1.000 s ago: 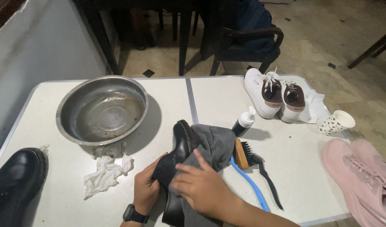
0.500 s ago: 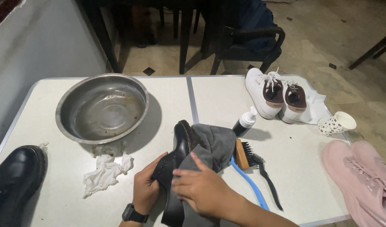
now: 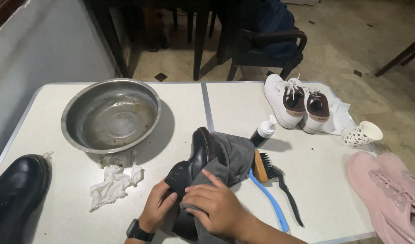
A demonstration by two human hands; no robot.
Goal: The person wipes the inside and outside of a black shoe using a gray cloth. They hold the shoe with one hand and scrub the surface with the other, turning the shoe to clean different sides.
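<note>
Gripping a black boot (image 3: pixel 196 158) low on the tabletop (image 3: pixel 180 113): left hand (image 3: pixel 158 208) curled round its heel end from below, black watch (image 3: pixel 138 231) on that wrist. Right hand (image 3: pixel 213 205) spread flat, fingers loosely open, pressing a grey cloth (image 3: pixel 230 156) against the boot's side; cloth draped over the upper, toe pointing away toward the far edge.

Lying just right of the boot: wooden-backed brush (image 3: pixel 263 166) with black bristles, a blue-handled brush (image 3: pixel 273 203) and a thin black one (image 3: pixel 289 201) crossing beside it. Standing behind those, a small black bottle with a white cap (image 3: pixel 263 132). Farther right, a pair of white sneakers (image 3: pixel 298 106), a spotted paper cup (image 3: pixel 362 134), pink sneakers (image 3: pixel 390 192) at the edge. Left of the hands, a crumpled white rag (image 3: pixel 112 185), a steel basin (image 3: pixel 110 115) behind it, a second black boot (image 3: pixel 15 192) at the left edge.

Compared with half a second ago, almost unchanged: boot in the same place, right hand shifted only slightly on the cloth.
</note>
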